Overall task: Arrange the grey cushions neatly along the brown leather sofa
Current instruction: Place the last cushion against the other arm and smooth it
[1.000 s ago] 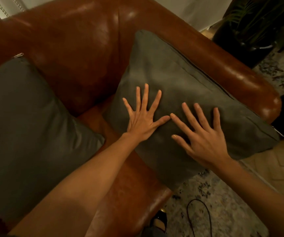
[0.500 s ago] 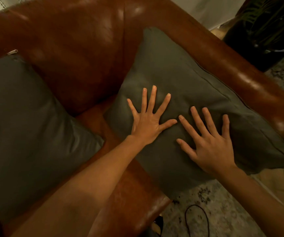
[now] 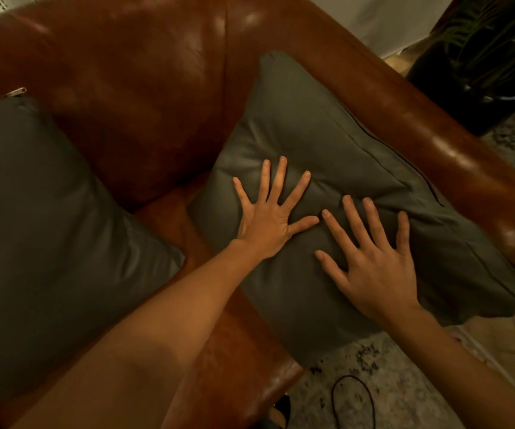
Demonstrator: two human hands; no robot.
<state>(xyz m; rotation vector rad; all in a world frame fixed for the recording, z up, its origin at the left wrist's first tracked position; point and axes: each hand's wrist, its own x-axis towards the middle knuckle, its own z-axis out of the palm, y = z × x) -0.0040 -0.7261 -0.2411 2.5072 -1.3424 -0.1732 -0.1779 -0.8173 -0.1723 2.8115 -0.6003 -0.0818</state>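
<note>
A grey cushion [image 3: 305, 125] leans into the corner of the brown leather sofa [image 3: 132, 88], against its right armrest [image 3: 454, 162]. My left hand [image 3: 268, 218] lies flat on the cushion's middle with fingers spread. Beside it, my right hand [image 3: 374, 261] presses flat on the same cushion, fingers spread, and the fabric is dented and creased around both. A second grey cushion [image 3: 39, 243] rests against the sofa back at the left, with a zip pull at its top corner. Bare leather seat shows between the two cushions.
A dark pot with a leafy plant [image 3: 485, 57] stands behind the armrest at the top right. A patterned rug [image 3: 405, 382] with a black cable loop [image 3: 353, 397] lies in front of the sofa. Wooden floor [image 3: 504, 323] shows at the right.
Both hands have stayed spread on the right cushion and now press deeper, creasing the fabric. The view has shifted closer and slightly to the left.
</note>
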